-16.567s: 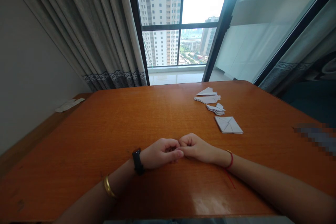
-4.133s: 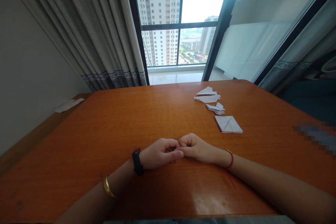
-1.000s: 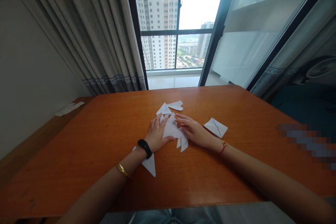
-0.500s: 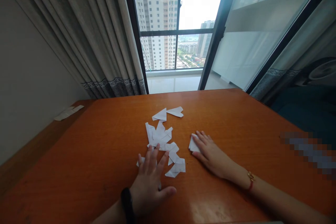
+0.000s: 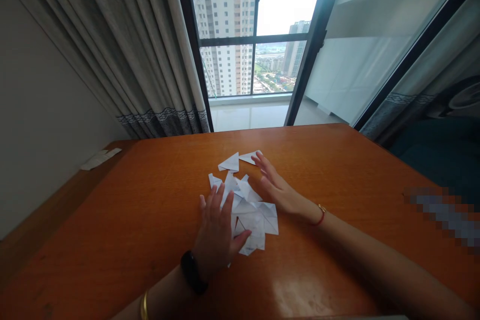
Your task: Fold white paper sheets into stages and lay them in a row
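Palm down and splayed wide, the bare left hand [image 5: 214,230] partly covers folded white paper pieces [image 5: 257,221]; the bare right hand [image 5: 279,190], loosely extended, angles inward.

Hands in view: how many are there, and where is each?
2. The left hand is over the left side of the folded papers, and the right hand is at their right. Whether either touches them is unclear. No other hand shows.

Folded white paper pieces [image 5: 255,221] lay overlapping in a loose heap on the wooden tabletop [image 5: 150,200], a folded paper triangle [image 5: 230,162] and a narrower pointed paper piece [image 5: 248,157] lying just beyond it.
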Demonstrator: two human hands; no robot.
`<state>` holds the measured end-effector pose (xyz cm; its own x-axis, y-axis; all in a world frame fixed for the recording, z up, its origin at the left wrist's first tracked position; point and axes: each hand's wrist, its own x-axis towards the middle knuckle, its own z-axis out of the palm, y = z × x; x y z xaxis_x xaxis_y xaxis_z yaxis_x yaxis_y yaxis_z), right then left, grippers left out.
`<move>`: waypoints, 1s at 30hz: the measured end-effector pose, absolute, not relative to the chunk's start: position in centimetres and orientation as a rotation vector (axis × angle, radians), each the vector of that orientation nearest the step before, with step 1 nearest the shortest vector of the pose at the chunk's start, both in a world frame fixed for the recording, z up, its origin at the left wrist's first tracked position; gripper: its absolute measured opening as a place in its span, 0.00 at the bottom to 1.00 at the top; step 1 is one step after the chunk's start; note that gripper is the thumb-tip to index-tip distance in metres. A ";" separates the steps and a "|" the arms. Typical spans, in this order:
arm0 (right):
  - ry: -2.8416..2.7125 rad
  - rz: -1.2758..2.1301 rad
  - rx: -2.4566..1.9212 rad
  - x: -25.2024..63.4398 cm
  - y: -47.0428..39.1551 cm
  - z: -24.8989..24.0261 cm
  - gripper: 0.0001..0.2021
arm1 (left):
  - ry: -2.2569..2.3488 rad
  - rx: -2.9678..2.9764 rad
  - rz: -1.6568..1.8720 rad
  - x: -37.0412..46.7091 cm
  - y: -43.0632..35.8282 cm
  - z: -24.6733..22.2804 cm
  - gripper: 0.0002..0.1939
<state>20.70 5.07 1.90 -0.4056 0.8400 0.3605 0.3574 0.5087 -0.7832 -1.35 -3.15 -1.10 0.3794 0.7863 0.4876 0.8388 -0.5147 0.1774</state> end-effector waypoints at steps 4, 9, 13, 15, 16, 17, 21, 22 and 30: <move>-2.063 0.519 -1.369 19.9 11.5 0.9 0.33 | -1.272 -2.734 -0.612 0.2 -3.2 0.0 0.45; -2.361 0.444 -1.546 18.7 16.2 -0.3 0.29 | -1.575 -2.649 -0.402 2.4 -0.2 -1.5 0.43; -2.493 0.558 -1.383 18.3 13.2 -0.1 0.22 | -1.905 -2.491 -0.465 1.5 1.9 -2.1 0.48; -2.527 0.640 -1.287 19.1 10.4 0.3 0.24 | -1.977 -2.577 -0.473 -0.4 2.6 -1.6 0.54; -2.496 0.718 -1.227 19.6 9.0 0.5 0.26 | -1.979 -2.654 -0.448 -1.5 2.9 -1.2 0.57; -2.449 0.737 -1.226 20.2 7.6 0.7 0.28 | -1.952 -2.721 -0.405 -2.7 3.4 -0.7 0.59; -2.463 0.570 -1.353 21.0 3.6 0.2 0.45 | -1.721 -2.907 -0.206 -6.1 7.4 0.8 0.62; -2.483 0.529 -1.373 20.6 3.0 -0.1 0.49 | -1.744 -2.915 -0.184 -6.4 8.7 1.0 0.59; -2.439 0.293 -1.387 16.5 4.2 -2.2 0.39 | -1.741 -2.929 -0.226 -5.8 9.1 0.5 0.34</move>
<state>16.52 4.18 -2.15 -0.4778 0.8613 0.1727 0.7959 0.5077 -0.3299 -5.78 9.07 0.55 0.4814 0.8761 -0.0261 0.8403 -0.4529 0.2980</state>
